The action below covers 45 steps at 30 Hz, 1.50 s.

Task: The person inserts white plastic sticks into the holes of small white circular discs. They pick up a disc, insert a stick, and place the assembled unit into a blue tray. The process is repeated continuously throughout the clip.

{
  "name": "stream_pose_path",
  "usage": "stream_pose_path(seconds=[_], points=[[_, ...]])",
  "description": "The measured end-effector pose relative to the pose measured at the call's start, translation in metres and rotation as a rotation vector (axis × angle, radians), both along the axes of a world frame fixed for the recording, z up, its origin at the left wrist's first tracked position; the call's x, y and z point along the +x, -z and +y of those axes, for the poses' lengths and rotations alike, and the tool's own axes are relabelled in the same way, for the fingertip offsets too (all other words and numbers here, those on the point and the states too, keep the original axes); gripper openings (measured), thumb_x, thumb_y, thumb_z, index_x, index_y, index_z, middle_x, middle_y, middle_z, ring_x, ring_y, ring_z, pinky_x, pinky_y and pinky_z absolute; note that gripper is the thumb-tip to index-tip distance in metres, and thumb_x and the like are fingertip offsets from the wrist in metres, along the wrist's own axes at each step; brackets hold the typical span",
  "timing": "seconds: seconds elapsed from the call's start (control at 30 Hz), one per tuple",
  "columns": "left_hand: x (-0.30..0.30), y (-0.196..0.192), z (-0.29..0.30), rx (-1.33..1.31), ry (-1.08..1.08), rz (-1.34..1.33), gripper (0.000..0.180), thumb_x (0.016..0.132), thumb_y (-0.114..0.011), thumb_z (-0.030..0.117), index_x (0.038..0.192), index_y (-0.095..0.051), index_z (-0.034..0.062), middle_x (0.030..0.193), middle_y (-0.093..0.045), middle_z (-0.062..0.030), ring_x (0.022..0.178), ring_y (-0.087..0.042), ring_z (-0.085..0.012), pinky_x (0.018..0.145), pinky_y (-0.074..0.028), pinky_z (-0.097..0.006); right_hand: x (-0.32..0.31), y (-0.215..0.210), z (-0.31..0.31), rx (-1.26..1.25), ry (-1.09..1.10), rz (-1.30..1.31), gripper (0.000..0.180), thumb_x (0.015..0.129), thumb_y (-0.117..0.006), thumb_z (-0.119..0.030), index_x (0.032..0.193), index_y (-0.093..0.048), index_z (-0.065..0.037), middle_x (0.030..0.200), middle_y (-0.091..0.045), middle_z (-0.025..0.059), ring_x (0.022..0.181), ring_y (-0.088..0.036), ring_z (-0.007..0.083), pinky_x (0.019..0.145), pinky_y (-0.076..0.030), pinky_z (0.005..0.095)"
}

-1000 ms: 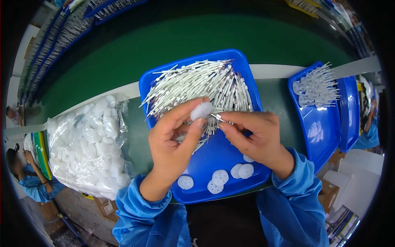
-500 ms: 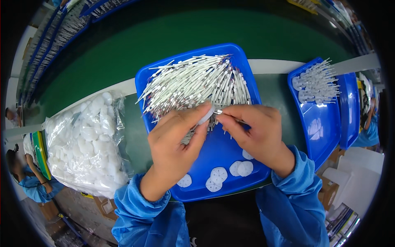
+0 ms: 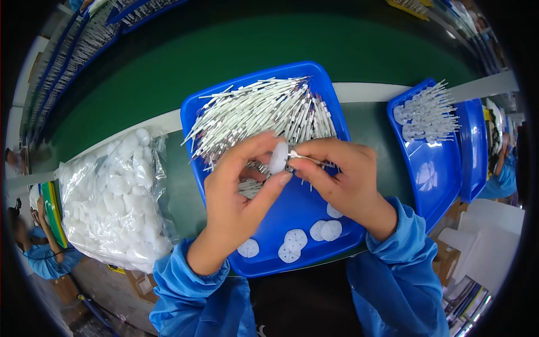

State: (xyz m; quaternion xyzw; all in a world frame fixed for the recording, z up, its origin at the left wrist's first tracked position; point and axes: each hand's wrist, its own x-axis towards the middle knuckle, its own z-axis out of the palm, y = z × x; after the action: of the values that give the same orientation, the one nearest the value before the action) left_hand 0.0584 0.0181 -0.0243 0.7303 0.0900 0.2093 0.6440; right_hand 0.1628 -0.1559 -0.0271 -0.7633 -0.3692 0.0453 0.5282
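Observation:
A thin white disc (image 3: 278, 158) is up on edge over the blue tray (image 3: 337, 263), between my two hands. My left hand (image 3: 233, 194) has its thumb and fingertips at the disc's edges, curved loosely round it. With thumb and forefinger, my right hand (image 3: 348, 171) pinches a thin white stick (image 3: 296, 155), its end at the disc's face. Whether the stick passes into the disc is too small to tell. Behind the hands, a heap of white sticks (image 3: 252, 109) fills the tray's far part. Several loose discs (image 3: 296, 240) with small holes lie in its near part.
At left lies a clear bag (image 3: 115, 196) full of white discs. A second blue tray (image 3: 432, 182) at right holds discs with sticks standing up (image 3: 426, 115). A green surface (image 3: 269, 42) stretches beyond a pale rail. Other people work at both sides.
My left fingers have spread wider, and the disc between them shows more of its face. My right hand keeps its pinch on the stick. The whole view has shifted slightly.

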Motion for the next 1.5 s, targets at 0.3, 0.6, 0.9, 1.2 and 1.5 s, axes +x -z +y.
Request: stream_pose_path(seconds=[0.3,0.6,0.9,1.2,1.5], points=[[-0.001,0.007,0.010,0.526,0.014,-0.218,0.047,0.079,-0.091,-0.002,0.123,-0.076,0.0017,0.124,-0.072,-0.0142,0.111,-0.072,-0.0244,0.090,-0.060,-0.034,0.009,-0.002,-0.003,0.078,-0.187,0.140,0.034,0.089,-0.085,-0.001,0.121,-0.075,0.000,0.109,-0.078,0.0115,0.095,-0.078,0.0188,0.085,-0.061,0.0309],[-0.001,0.003,0.007,0.134,0.167,-0.140,0.050,0.085,-0.082,-0.013,0.133,-0.077,0.0025,0.139,-0.071,-0.0170,0.120,-0.074,-0.0281,0.087,-0.065,-0.032,0.013,0.007,-0.007,0.317,-0.318,0.631,0.026,0.096,-0.081,0.005,0.121,-0.071,0.002,0.108,-0.078,0.0085,0.097,-0.077,0.0136,0.088,-0.061,0.0276],[-0.002,0.004,0.013,-0.019,0.339,-0.092,0.049,0.092,-0.075,-0.013,0.138,-0.074,0.0016,0.144,-0.069,-0.0183,0.127,-0.072,-0.0287,0.096,-0.066,-0.035,0.019,0.006,-0.012,0.353,-0.412,0.922,0.020,0.099,-0.075,0.006,0.116,-0.067,0.001,0.106,-0.076,0.0078,0.096,-0.077,0.0154,0.086,-0.061,0.0289],[-0.003,0.004,0.016,0.067,0.361,-0.097,0.049,0.093,-0.074,-0.012,0.141,-0.070,-0.0024,0.146,-0.066,-0.0212,0.130,-0.070,-0.0295,0.097,-0.066,-0.035,0.017,0.002,-0.013,0.297,-0.368,0.807,0.016,0.101,-0.075,0.002,0.115,-0.067,0.000,0.104,-0.075,0.0058,0.093,-0.075,0.0124,0.083,-0.060,0.0279],[-0.005,0.002,0.011,0.062,0.255,-0.057,0.053,0.092,-0.078,-0.009,0.143,-0.070,0.0003,0.143,-0.067,-0.0193,0.127,-0.071,-0.0292,0.096,-0.066,-0.035,0.005,0.002,-0.010,0.249,-0.260,0.571,0.022,0.096,-0.081,0.002,0.115,-0.069,0.000,0.104,-0.077,0.0074,0.093,-0.077,0.0137,0.085,-0.061,0.0286]])
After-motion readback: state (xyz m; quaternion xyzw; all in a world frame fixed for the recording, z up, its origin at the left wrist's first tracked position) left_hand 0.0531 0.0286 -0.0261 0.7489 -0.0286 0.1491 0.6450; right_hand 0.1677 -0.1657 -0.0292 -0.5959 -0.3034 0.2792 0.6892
